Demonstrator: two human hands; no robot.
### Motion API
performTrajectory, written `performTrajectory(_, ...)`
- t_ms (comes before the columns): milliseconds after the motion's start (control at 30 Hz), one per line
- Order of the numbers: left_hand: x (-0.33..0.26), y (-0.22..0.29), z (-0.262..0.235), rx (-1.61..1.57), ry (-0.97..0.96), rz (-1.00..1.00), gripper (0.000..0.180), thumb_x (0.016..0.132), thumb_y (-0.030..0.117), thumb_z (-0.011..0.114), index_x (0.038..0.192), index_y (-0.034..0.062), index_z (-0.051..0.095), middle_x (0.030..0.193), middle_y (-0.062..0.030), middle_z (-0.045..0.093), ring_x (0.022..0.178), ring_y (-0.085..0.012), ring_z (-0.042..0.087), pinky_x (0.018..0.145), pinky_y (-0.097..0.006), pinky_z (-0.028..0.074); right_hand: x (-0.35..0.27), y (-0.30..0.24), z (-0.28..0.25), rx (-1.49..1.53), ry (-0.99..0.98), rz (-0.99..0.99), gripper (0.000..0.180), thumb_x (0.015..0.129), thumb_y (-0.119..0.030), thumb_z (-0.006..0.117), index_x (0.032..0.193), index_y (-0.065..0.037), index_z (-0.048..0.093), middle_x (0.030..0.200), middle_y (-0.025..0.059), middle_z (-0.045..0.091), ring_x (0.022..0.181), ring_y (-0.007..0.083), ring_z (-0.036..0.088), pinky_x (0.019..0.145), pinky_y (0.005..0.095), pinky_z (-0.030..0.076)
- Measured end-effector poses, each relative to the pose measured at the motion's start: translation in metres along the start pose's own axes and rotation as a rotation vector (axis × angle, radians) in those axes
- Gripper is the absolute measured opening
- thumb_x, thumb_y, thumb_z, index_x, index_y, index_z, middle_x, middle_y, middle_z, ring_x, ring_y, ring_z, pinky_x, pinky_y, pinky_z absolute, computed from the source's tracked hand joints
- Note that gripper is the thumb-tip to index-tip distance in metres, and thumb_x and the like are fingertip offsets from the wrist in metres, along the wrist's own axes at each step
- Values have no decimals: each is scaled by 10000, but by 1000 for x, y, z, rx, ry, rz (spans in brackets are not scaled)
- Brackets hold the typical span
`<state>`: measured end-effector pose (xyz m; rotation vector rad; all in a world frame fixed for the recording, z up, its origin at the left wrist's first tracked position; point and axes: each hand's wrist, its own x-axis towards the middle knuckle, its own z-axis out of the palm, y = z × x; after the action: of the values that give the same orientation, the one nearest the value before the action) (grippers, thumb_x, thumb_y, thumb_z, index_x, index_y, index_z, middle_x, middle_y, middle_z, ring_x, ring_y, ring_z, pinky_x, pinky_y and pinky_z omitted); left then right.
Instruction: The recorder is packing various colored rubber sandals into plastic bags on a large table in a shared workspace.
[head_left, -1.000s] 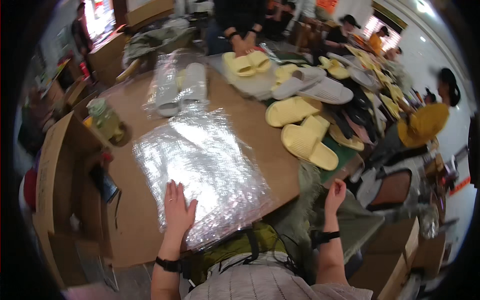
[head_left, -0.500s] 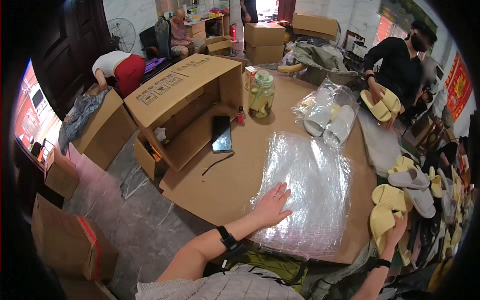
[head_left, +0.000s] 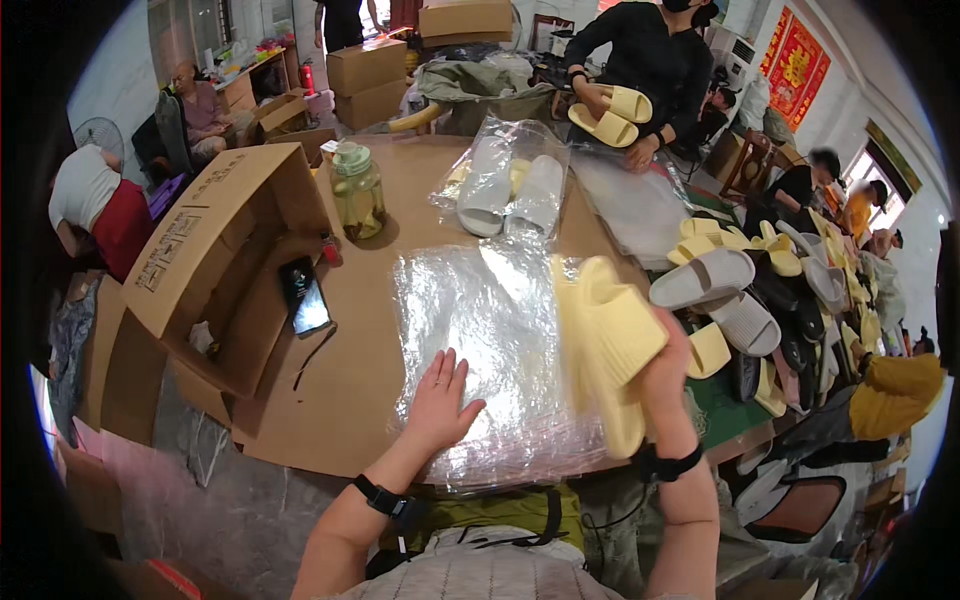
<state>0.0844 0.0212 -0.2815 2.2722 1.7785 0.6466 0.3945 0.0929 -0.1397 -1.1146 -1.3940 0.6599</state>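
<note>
R grip point(head_left: 670, 378) now has yellow slides point(head_left: 622, 335) up off slipper pile point(head_left: 745, 322) to its R, so they're by clear bags point(head_left: 482, 305); L grip point(head_left: 440, 405) lies flat there, w/ nothing held.

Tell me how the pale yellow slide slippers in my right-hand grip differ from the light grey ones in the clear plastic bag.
The pale yellow slide slippers are unwrapped; the light grey slide slippers are inside a clear plastic bag. The yellow pair is tilted in your right-hand grip; the grey pair lies on the brown table. Both are backless.
</note>
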Motion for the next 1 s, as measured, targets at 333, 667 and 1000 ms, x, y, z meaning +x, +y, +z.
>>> performTrajectory(333, -6, 8, -10, -771, 74, -108, 603, 928, 393, 615, 1426, 81, 483, 1409, -172, 553, 1392, -332, 426, 1194, -440, 291, -82, 4, 103, -246, -544, -38, 321, 819, -18, 702, 1134, -74, 690, 912, 92, 616, 797, 209, 629, 686, 310, 534)
performTrajectory(667, -3, 4, 11, -1011, 229, -134, 529, 927, 350, 657, 1342, 46, 534, 1301, -143, 570, 1226, -287, 547, 1045, -422, 429, -87, 12, 155, -182, -400, 14, 328, 786, 50, 661, 1102, -11, 596, 941, 163, 656, 873, 303, 662, 781, 371, 533)
performTrajectory(1000, -6, 18, -39, -764, 4, -171, 547, 873, 294, 734, 1337, 77, 543, 1265, -111, 635, 1143, -252, 633, 955, -391, 522, -76, 17, 172, -69, -470, 113, 653, 805, -228, 785, 1312, 37, 469, 1240, 280, 566, 1088, 388, 608, 942, 424, 485)
